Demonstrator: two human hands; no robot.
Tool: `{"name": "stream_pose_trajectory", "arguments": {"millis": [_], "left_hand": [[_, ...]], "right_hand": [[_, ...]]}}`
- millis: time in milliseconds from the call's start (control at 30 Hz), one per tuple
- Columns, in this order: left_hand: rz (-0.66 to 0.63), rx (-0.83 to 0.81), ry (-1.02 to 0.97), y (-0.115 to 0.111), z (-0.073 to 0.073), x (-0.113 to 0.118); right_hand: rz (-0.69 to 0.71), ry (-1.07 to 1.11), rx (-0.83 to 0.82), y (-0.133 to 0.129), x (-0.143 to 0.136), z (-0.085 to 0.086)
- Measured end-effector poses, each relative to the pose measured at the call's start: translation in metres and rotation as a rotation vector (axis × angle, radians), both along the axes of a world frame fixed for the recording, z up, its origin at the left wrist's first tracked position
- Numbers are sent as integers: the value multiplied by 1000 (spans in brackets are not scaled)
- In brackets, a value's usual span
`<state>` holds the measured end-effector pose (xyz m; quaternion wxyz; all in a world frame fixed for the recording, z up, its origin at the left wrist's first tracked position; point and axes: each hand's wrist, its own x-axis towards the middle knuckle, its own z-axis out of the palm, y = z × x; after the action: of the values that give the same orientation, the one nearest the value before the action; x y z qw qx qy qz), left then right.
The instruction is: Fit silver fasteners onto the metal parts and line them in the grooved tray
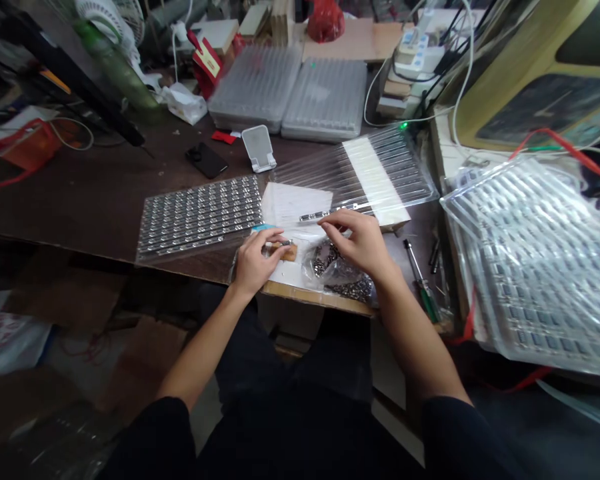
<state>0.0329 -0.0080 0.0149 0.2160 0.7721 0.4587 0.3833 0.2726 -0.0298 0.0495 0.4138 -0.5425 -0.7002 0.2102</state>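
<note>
Left hand [254, 261] over the near edge of the bench, thumb and fingertips brought close together around a small metal piece [287, 243]; grip narrow, piece just above a brown block [291, 254] and partly covered by the fingers. Right hand [357, 241] to its right, thumb and index tips nearly meeting beside a segmented metal strip [325, 214]; cannot tell whether anything sits between those tips (too small and slightly blurred). Strip lies along the near side of a clear ribbed tray [305, 167], the right hand close to one stretch of it. Below the right hand, a clear plastic bag [307, 261] with loose metal parts [353, 290] heaped at the bench edge. Left of the left hand, a filled tray [203, 212] set with rows of similar dark-and-silver strips. A pale board [375, 179] lies across the ribbed tray. Right of the right forearm, a screwdriver [425, 293] with a green handle, lying on the bench. Beyond the work: black phone [207, 160] just left of a white stand [259, 148], and two stacks of clear trays [325, 100] further back, side by side
</note>
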Motion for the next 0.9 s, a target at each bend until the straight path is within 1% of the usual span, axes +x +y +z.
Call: {"name": "stream_pose_trajectory", "arguments": {"millis": [133, 233, 333, 433, 500, 600, 700, 800, 867, 900], "left_hand": [[4, 107, 93, 2, 9, -10], [15, 150, 158, 8, 14, -25], [55, 152, 252, 17, 16, -46], [105, 159, 333, 28, 14, -66], [124, 155, 375, 35, 12, -73], [153, 162, 429, 43, 8, -75], [161, 172, 484, 45, 9, -79], [149, 154, 573, 43, 19, -95], [158, 126, 658, 46, 30, -106], [172, 123, 683, 48, 36, -107]], "right_hand": [[25, -33, 5, -2, 2, 5], [75, -77, -20, -4, 5, 10], [123, -175, -146, -6, 11, 13], [158, -350, -369, -7, 16, 12], [190, -461, -476, -8, 17, 10], [200, -545, -517, -8, 16, 7], [200, -549, -522, -9, 12, 6], [221, -518, -522, -13, 10, 9], [227, -495, -510, -15, 9, 10], [227, -485, -499, -15, 10, 11]]}}
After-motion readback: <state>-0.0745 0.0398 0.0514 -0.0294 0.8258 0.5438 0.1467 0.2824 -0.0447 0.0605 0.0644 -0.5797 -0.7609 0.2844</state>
